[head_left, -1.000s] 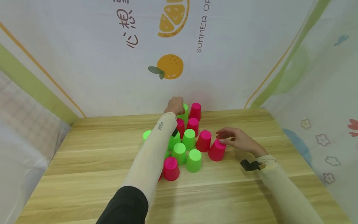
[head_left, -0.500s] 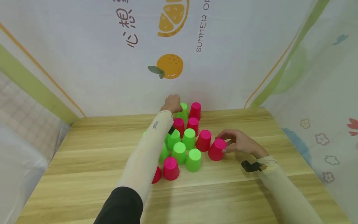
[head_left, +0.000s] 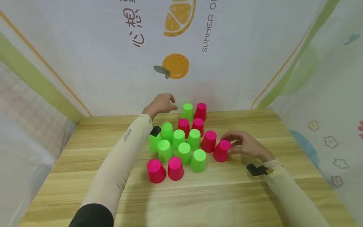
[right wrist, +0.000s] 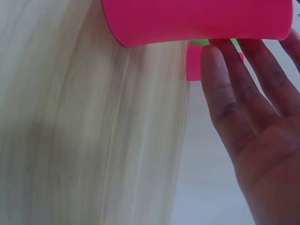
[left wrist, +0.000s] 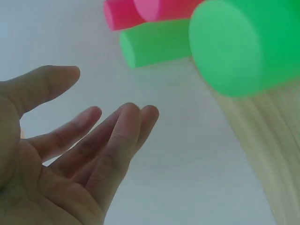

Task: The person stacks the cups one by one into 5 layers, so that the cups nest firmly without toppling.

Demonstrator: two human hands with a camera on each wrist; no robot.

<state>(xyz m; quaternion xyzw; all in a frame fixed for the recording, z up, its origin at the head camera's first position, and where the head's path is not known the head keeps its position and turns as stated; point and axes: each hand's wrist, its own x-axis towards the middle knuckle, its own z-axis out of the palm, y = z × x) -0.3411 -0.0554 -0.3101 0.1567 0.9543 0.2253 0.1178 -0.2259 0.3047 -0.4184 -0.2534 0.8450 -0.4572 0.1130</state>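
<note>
My left hand hovers near the back edge, left of the back green cup; thumb and fingers are apart and hold nothing. In the left wrist view its fingers are loosely bent, below a large near green cup. My right hand is at the rightmost pink cup, thumb at its right side and fingers curving behind it. In the right wrist view the same cup hides the fingertips; the thumb shows at its edge. All cups stand upside down.
Several green cups stand close together mid-table, with pink cups at the front and more pink cups towards the back. The wooden table ends at a white printed curtain, with more cloth at both sides.
My left hand has let go of the back green cup and moved left, uncovering cups its arm hid. My right thumb has come down from the rightmost pink cup's top to its side.
</note>
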